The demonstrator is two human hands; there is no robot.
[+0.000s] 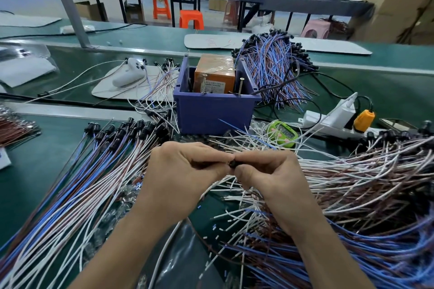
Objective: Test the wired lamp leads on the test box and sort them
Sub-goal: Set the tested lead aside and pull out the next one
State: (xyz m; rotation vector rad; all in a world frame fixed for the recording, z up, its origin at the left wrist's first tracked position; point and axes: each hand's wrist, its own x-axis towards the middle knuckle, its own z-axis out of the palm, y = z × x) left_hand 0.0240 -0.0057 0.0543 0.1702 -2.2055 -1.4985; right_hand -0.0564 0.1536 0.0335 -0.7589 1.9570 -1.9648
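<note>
My left hand [185, 169] and my right hand [265, 173] meet at the middle of the bench, both pinching one small black lamp holder [232, 163] between fingertips. Its wires are hidden under my hands. Just behind them stands the blue test box [213, 110], holding an orange unit [215, 73] and two upright screws. A sorted row of leads with black holders [98, 162] fans out on the left. A big loose heap of white, brown and blue leads [364, 190] lies on the right.
Another bundle of blue and brown leads [272, 65] rests behind the box. A green timer [283, 132], a white power strip [328, 119] with an orange plug, and a white hand tool [129, 73] lie nearby. A grey post [68, 4] rises at back left.
</note>
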